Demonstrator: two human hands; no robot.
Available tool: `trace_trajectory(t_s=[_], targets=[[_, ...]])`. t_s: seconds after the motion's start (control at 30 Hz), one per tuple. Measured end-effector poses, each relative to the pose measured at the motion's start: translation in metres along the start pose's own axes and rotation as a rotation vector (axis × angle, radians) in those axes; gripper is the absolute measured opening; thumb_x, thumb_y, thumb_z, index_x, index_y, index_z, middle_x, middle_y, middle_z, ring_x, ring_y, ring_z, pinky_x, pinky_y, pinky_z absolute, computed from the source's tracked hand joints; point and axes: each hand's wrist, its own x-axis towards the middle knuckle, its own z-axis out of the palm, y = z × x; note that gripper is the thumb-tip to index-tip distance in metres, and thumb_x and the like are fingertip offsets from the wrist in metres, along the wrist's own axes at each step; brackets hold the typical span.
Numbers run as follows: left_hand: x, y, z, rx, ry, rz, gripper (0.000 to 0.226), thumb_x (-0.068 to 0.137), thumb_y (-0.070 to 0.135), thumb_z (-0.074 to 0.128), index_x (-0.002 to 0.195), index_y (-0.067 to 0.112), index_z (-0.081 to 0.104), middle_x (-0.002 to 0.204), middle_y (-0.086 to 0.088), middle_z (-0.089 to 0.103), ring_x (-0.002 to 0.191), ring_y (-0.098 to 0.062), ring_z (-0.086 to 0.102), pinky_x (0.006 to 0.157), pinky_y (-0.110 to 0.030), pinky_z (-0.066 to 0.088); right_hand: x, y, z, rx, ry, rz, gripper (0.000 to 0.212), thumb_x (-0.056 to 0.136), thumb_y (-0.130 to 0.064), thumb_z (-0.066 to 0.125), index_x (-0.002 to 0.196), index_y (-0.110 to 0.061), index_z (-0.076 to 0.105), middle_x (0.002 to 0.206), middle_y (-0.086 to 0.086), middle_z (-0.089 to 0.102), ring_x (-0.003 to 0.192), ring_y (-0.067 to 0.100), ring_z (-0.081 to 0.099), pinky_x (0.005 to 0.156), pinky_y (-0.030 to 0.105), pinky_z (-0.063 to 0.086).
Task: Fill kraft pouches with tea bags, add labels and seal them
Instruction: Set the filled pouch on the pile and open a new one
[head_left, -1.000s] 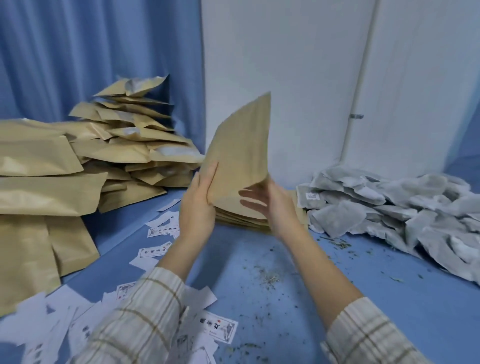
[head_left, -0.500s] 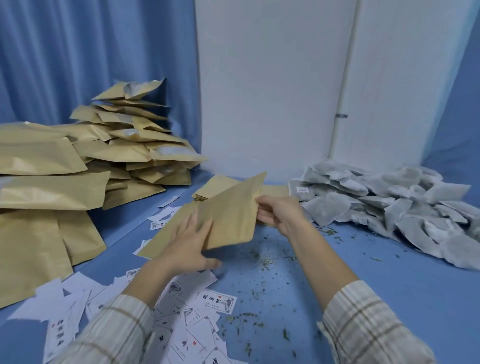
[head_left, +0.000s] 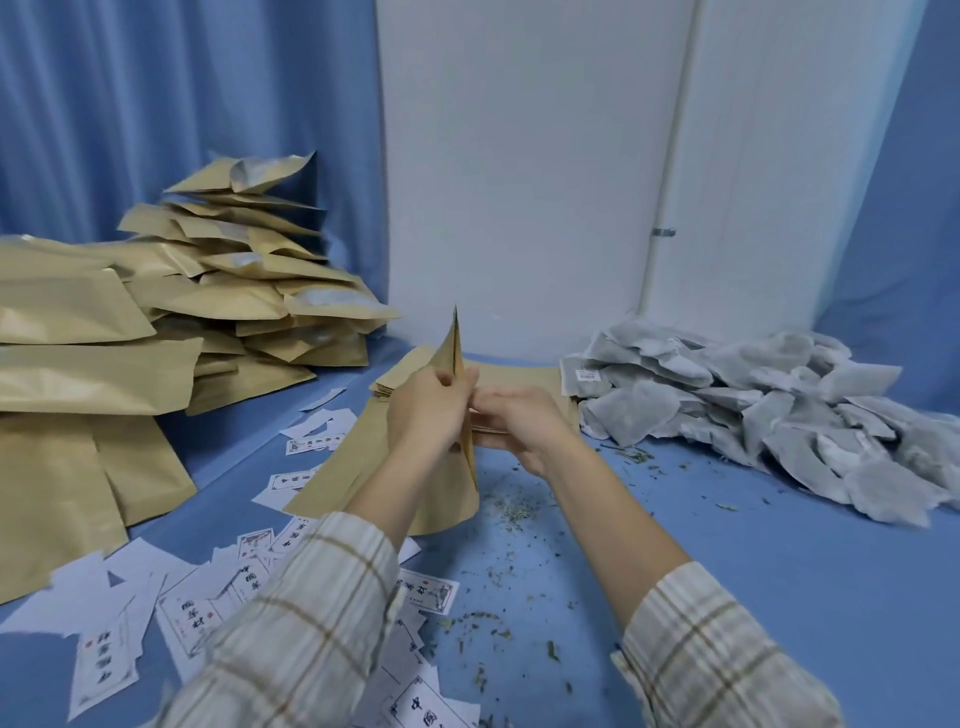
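Since a moment ago, both hands have tipped the kraft pouch (head_left: 457, 364) edge-up above the desk (head_left: 727, 571). Left hand (head_left: 423, 410) and right hand (head_left: 519, 421) pinch its mouth; spreading it wide should ease loading tea bags (head_left: 753, 405).

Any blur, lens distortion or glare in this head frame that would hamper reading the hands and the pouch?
Head view: even, soft light, no hard shadows; wide-angle bending at the white door; left hand and right hand slightly soft on the kraft pouch; faint sheen on the filled pouch stack.
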Motion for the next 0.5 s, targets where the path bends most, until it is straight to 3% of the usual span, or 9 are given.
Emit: trace_trajectory(t_s=[0.07,0.13,0.2,0.27,0.33,0.4,0.5], targets=[[0.000,-0.004,0.001,-0.053,0.043,0.000,0.027,0.088,0.044,0.055,0.083,0.019,0.064,0.075,0.000,0.066,0.065,-0.016,0.064,0.053,-0.026,0.056,-0.002,0.000,-0.002,0.025,-0.042,-0.006,0.013,0.088,-0.009,0.059,0.092,0.002,0.066,0.094,0.020,0.068,0.091,0.033,0.066,0.089,0.051,0.052],[-0.001,-0.006,0.004,-0.123,0.036,-0.008,0.026,0.091,0.035,0.053,0.077,0.018,0.065,0.082,-0.007,0.069,0.077,-0.023,0.064,0.072,-0.038,0.056,-0.003,0.000,-0.003,-0.017,0.001,-0.042,0.010,0.085,-0.011,0.062,0.084,-0.003,0.066,0.093,0.020,0.069,0.092,0.033,0.067,0.086,0.051,0.053],[-0.003,-0.007,0.008,-0.088,0.021,0.011,0.030,0.093,0.025,0.050,0.076,0.007,0.066,0.082,-0.013,0.069,0.080,-0.029,0.065,0.077,-0.044,0.053,-0.003,0.001,-0.001,-0.280,0.146,-0.149,0.009,0.081,-0.017,0.062,0.074,-0.011,0.063,0.087,0.011,0.069,0.088,0.027,0.067,0.081,0.047,0.056],[-0.005,-0.008,0.011,0.004,0.030,0.042,0.031,0.094,0.017,0.046,0.078,-0.002,0.065,0.079,-0.017,0.068,0.077,-0.032,0.065,0.074,-0.042,0.054,-0.004,0.001,0.003,-0.563,0.220,-0.252,0.010,0.080,-0.023,0.060,0.080,-0.014,0.064,0.083,0.004,0.068,0.083,0.021,0.067,0.079,0.041,0.056],[-0.005,-0.009,0.013,0.050,0.043,0.079,0.033,0.094,0.014,0.044,0.071,-0.002,0.062,0.076,-0.019,0.067,0.075,-0.032,0.065,0.070,-0.040,0.053,-0.005,-0.002,0.007,-0.817,0.211,-0.308,0.020,0.084,-0.024,0.054,0.087,-0.008,0.066,0.083,0.008,0.068,0.083,0.024,0.065,0.076,0.036,0.054],[-0.005,-0.010,0.015,0.116,0.050,0.135,0.037,0.093,0.011,0.042,0.058,0.004,0.053,0.070,-0.017,0.064,0.072,-0.031,0.062,0.066,-0.037,0.050,-0.004,-0.004,0.007,-1.054,0.213,-0.362,0.027,0.087,-0.018,0.047,0.065,-0.006,0.056,0.067,0.009,0.059,0.073,0.028,0.056,0.063,0.030,0.044],[-0.004,-0.014,0.015,0.191,0.089,0.182,0.042,0.093,0.010,0.042,0.051,0.011,0.036,0.057,-0.007,0.048,0.063,-0.025,0.044,0.053,-0.030,0.023,0.000,-0.005,0.003,-1.052,0.241,-0.364,0.036,0.085,-0.012,0.044,0.051,-0.015,0.033,0.053,0.002,0.040,0.060,0.022,0.040,0.054,0.027,0.029]])
